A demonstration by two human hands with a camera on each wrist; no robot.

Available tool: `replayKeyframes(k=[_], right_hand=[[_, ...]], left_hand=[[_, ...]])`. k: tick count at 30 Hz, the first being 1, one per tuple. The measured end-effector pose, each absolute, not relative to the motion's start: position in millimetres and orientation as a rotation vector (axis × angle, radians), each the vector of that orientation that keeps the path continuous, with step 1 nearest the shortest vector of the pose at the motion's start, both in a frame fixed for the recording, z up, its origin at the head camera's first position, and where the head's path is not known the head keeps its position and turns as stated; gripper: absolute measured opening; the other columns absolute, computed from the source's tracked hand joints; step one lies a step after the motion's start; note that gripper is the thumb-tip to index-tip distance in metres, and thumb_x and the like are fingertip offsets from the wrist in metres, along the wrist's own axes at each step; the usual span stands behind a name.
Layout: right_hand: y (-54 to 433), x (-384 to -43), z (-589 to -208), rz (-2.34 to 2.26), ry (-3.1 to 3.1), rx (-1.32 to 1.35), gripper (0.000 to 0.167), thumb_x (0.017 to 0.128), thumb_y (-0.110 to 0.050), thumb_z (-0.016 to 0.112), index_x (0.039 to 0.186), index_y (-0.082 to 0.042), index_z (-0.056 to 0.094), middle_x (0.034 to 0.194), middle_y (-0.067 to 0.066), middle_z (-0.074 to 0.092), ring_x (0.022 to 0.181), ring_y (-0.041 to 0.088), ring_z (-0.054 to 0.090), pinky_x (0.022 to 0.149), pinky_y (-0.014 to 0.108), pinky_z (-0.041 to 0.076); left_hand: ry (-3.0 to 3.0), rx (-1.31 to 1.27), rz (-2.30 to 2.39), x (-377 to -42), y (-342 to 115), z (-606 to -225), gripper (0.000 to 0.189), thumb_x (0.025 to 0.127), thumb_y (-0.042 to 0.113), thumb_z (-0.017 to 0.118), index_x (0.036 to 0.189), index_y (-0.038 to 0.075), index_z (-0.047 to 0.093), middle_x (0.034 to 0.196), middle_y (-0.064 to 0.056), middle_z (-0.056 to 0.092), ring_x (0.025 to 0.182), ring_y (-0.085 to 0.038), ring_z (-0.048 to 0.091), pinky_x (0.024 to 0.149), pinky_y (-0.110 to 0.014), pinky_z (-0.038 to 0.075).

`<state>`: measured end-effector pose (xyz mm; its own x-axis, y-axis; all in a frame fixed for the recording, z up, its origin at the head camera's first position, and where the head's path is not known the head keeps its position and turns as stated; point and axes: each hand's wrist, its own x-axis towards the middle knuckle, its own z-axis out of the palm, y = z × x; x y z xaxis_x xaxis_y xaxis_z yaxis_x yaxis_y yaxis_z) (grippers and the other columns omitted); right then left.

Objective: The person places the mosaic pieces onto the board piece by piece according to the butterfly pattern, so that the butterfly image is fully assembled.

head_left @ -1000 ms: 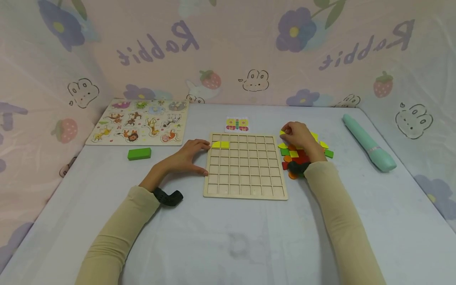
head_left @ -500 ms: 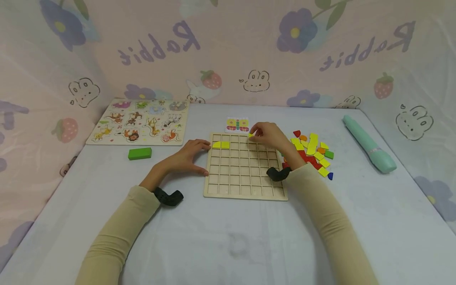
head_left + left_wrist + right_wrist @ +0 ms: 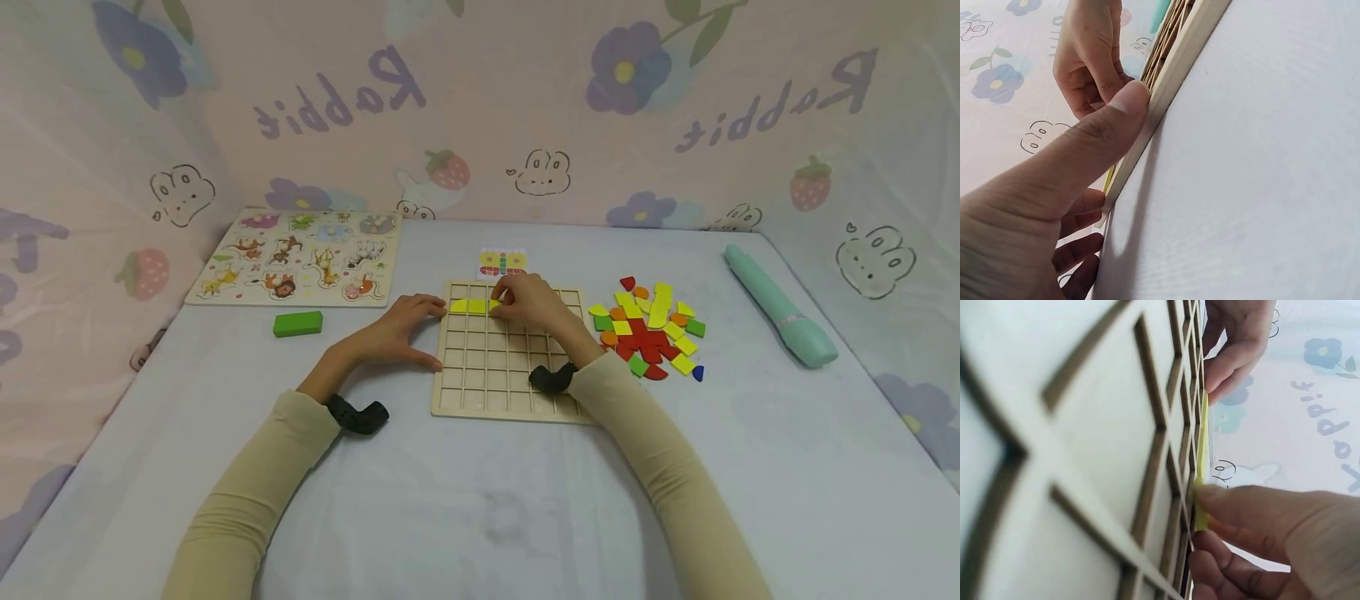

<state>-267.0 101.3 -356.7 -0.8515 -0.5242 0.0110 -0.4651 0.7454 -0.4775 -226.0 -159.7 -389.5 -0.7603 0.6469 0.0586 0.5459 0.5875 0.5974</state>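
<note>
The bench (image 3: 420, 500) carries a grid board (image 3: 472, 379), lying flat. Left hand (image 3: 397, 332): grip spread wide, thumb and fingertips set against the board's left edge. Right hand (image 3: 531, 302): positioned over the board; grip narrowed to a pinch on a yellow piece (image 3: 492, 306) at the second row from the far edge, directly beside two yellow pieces (image 3: 476, 307). Loose coloured pieces (image 3: 643, 337) lie right of the board; a green block (image 3: 297, 323) lies left. Farther back: a teal object (image 3: 780, 305), an animal puzzle board (image 3: 303, 265) and a butterfly card (image 3: 491, 260).
</note>
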Motion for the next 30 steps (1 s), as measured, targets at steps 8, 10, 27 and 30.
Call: replayKeyframes(k=[8, 10, 27, 30], right_hand=[[103, -268, -362, -0.771, 2.814, -0.857, 0.021, 0.081, -0.012, 0.071, 0.098, -0.001, 0.066, 0.084, 0.01, 0.065, 0.077, 0.022, 0.059, 0.073, 0.036, 0.049], [103, -268, -362, -0.775, 2.811, -0.863, 0.02, 0.081, -0.012, 0.071, 0.098, -0.001, 0.066, 0.085, 0.01, 0.066, 0.078, 0.022, 0.06, 0.074, 0.036, 0.049], [199, -279, -348, -0.915, 2.961, -0.5, 0.023, 0.089, -0.015, 0.061, 0.105, 0.0, 0.064, 0.094, 0.017, 0.063, 0.084, 0.029, 0.055, 0.073, 0.039, 0.046], [227, -279, -348, -0.919, 3.014, -0.348, 0.023, 0.09, -0.015, 0.059, 0.106, 0.0, 0.064, 0.096, 0.019, 0.062, 0.085, 0.029, 0.052, 0.074, 0.038, 0.044]], left_hand=[[2.651, 0.998, 0.898, -225, -160, -389, 0.081, 0.069, 0.043, 0.08, 0.133, 0.006, 0.046, 0.144, -0.008, 0.034, 0.134, -0.027, 0.023, 0.11, -0.045, 0.02], [2.65, 0.996, 0.898, -225, -160, -388, 0.081, 0.069, 0.043, 0.08, 0.133, 0.006, 0.046, 0.144, -0.008, 0.034, 0.134, -0.027, 0.023, 0.11, -0.045, 0.02], [2.65, 1.02, 0.914, -224, -158, -388, 0.082, 0.069, 0.04, 0.081, 0.133, 0.004, 0.045, 0.143, -0.009, 0.034, 0.135, -0.028, 0.023, 0.11, -0.046, 0.02], [2.648, 1.032, 0.918, -224, -159, -387, 0.082, 0.068, 0.04, 0.082, 0.133, 0.004, 0.045, 0.143, -0.01, 0.034, 0.134, -0.028, 0.023, 0.11, -0.046, 0.019]])
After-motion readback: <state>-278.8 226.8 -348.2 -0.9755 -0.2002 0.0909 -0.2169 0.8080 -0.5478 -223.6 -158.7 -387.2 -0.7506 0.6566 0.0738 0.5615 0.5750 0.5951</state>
